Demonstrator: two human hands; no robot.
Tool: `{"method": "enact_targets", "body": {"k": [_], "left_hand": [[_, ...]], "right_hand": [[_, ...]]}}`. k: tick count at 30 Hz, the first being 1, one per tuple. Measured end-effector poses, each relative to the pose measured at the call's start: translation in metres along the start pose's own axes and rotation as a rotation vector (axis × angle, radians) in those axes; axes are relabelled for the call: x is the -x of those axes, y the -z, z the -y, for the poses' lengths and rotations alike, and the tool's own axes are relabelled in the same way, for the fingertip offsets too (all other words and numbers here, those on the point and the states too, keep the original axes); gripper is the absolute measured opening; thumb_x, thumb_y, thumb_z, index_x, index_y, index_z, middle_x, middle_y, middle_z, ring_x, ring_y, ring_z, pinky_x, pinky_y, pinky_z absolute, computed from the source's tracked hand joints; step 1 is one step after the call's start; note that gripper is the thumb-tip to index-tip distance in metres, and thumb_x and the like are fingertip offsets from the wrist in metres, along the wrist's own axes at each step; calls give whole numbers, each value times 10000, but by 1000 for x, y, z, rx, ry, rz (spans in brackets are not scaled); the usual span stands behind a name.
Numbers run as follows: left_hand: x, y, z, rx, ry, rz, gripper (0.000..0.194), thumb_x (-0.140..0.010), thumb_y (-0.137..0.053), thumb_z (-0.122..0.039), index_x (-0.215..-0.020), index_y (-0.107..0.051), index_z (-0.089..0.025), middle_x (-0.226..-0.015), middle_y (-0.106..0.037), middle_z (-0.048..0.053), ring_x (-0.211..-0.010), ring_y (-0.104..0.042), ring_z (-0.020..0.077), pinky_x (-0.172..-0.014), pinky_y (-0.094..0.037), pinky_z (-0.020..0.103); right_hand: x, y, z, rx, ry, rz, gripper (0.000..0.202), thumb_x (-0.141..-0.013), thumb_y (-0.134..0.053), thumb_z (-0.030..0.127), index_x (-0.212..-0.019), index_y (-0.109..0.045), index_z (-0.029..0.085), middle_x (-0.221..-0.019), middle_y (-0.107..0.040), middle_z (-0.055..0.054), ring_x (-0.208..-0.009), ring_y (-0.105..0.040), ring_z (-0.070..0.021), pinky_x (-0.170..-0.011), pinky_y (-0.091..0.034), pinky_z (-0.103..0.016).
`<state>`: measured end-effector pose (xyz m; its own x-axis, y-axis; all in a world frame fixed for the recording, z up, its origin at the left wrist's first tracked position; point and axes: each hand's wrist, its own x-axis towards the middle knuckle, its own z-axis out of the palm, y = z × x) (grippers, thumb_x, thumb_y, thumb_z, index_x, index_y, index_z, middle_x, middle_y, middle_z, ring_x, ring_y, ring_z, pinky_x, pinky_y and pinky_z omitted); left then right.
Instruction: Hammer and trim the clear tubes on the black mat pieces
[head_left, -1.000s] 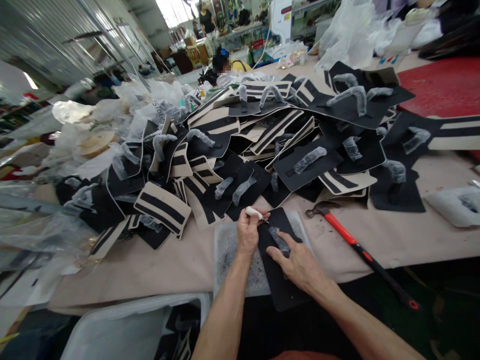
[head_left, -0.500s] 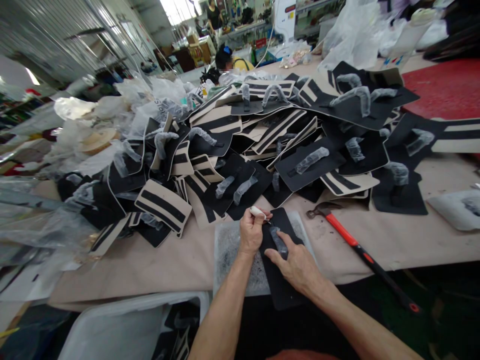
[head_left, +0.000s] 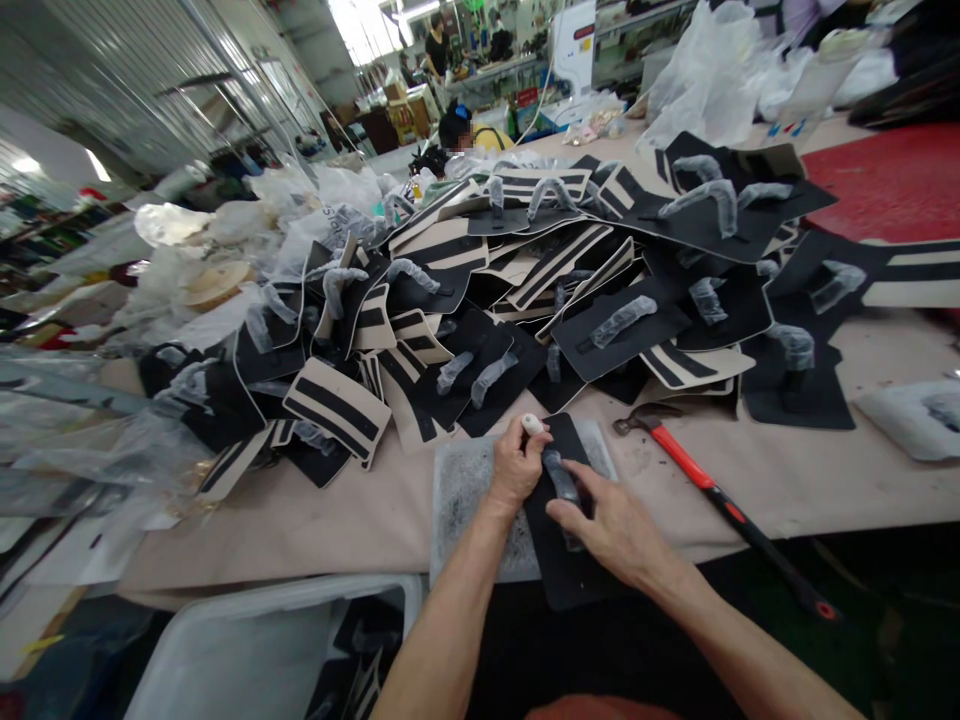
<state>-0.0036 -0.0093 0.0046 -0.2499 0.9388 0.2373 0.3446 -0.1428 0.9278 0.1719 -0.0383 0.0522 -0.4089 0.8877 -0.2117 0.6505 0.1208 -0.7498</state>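
A black panel [head_left: 553,562] lies lengthwise in front of me, partly over a speckled translucent board [head_left: 469,500] at the table's edge. On the panel is a carrying handle [head_left: 561,478] wrapped in clear plastic. My left hand [head_left: 517,465] is closed around a small white-handled tool [head_left: 532,424] by the upper end of that handle; the tool's tip is hidden. My right hand [head_left: 619,525] grips the wrapped handle from the right, its thumb across it and its index finger along its side.
A large heap of similar black panels [head_left: 619,325] with wrapped handles covers the table behind. A hammer [head_left: 686,460] with a red and black grip lies to the right. Below left stands a translucent bin [head_left: 225,640] holding panels. Plastic bags [head_left: 337,190] and a person [head_left: 457,125] are beyond.
The view has shifted slightly. Both hands have moved a little to the right along with the panel, and the white-handled tool points more upright in my left hand.
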Motion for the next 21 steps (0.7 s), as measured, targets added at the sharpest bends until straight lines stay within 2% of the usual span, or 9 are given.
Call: {"method": "enact_targets", "body": {"k": [2, 5, 8, 9, 11, 15, 17, 19, 21], "left_hand": [[-3, 1, 1, 18, -5, 48, 102, -895, -625, -268, -985, -638, -222, -918, -743, 44, -862, -712, 210, -798, -549, 316], [-7, 3, 3, 11, -15, 118, 92, -899, -609, -262, -972, -642, -218, -904, -737, 36, -844, -705, 205, -786, -542, 307], [-7, 3, 2, -40, -60, 187, 112, -890, -600, -235, -987, -651, -215, -911, -741, 38, -854, -698, 208, -799, -530, 307], [-7, 2, 2, -46, -69, 197, 136, -885, -599, -227, -1010, -651, -215, -911, -745, 39, -856, -699, 212, -804, -530, 310], [-7, 0, 1, -20, -58, 185, 157, -887, -592, -226, -1034, -646, -213, -910, -754, 42, -858, -707, 216, -811, -534, 317], [-8, 1, 0, 108, 9, 118, 90, -901, -586, -246, -960, -635, -200, -883, -757, 45, -859, -717, 209, -807, -540, 318], [-8, 2, 0, 130, 17, 109, 80, -894, -603, -258, -934, -637, -196, -879, -759, 50, -851, -714, 208, -809, -538, 322], [-7, 3, 2, 130, 16, 112, 95, -891, -614, -274, -934, -647, -197, -897, -763, 56, -852, -707, 207, -813, -535, 325], [-6, 3, 4, 133, 19, 120, 118, -891, -615, -295, -946, -658, -200, -915, -764, 56, -856, -700, 206, -815, -534, 328]], "right_hand": [[2, 17, -21, 63, 21, -174, 539, -921, -484, 550, -1287, -579, 167, -1078, -682, -117, -905, -655, -248, -789, -502, -356], [4, 46, -66, 385, 4, -371, 488, -902, -509, 500, -1194, -599, 121, -1110, -630, -181, -1018, -605, -319, -866, -478, -420], [7, 69, -109, 604, -104, -271, 348, -871, -529, 392, -1079, -616, 127, -973, -614, -171, -903, -614, -312, -783, -476, -414], [8, 73, -118, 578, -157, -233, 281, -859, -526, 355, -1022, -613, 144, -910, -609, -146, -834, -613, -287, -738, -473, -392], [13, 78, -128, 326, -279, -140, 164, -827, -531, 324, -898, -576, 183, -792, -588, -89, -726, -592, -240, -662, -463, -353], [29, 75, -114, -318, -447, 119, 209, -816, -506, 435, -780, -473, 231, -645, -503, 9, -524, -487, -150, -511, -434, -289], [37, 70, -97, -537, -525, 157, 239, -808, -501, 470, -785, -447, 238, -630, -434, 52, -436, -365, -102, -422, -358, -250], [42, 70, -77, -635, -568, 123, 293, -826, -486, 531, -813, -445, 242, -623, -382, 76, -401, -277, -84, -370, -277, -232], [41, 77, -54, -521, -482, 54, 388, -877, -403, 622, -840, -469, 242, -593, -378, 78, -389, -286, -95, -360, -257, -236]]}}
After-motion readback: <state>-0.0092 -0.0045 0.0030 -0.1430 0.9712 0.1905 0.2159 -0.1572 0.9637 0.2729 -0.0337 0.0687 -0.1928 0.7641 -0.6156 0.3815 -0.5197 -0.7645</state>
